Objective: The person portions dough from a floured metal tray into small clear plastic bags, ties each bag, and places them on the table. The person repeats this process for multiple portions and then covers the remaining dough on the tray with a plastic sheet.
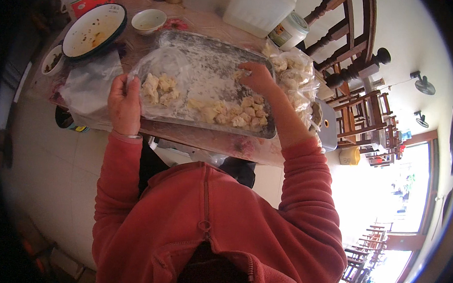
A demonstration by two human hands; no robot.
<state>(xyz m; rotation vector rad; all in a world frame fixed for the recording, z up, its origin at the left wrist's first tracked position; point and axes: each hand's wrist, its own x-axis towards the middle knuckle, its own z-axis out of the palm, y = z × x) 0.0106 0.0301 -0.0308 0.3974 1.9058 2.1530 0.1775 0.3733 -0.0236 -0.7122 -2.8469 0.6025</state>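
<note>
My left hand (125,104) grips the edge of a clear plastic bag (169,61) that lies over the left part of a floured metal tray (215,43). Several pale, floury pieces of food (159,88) are inside the bag. Over the tray's right side, my right hand (255,78) pinches a small floury piece (240,74) at its fingertips. More coated chunks (246,114) are heaped along the tray's near right edge.
A white basin (94,31) with food residue, a small bowl (148,21) and flat plastic bags (94,80) are on the left. Filled plastic bags (296,76) line the tray's right side. Behind stand a large plastic container (259,11) and a lidded jar (290,30).
</note>
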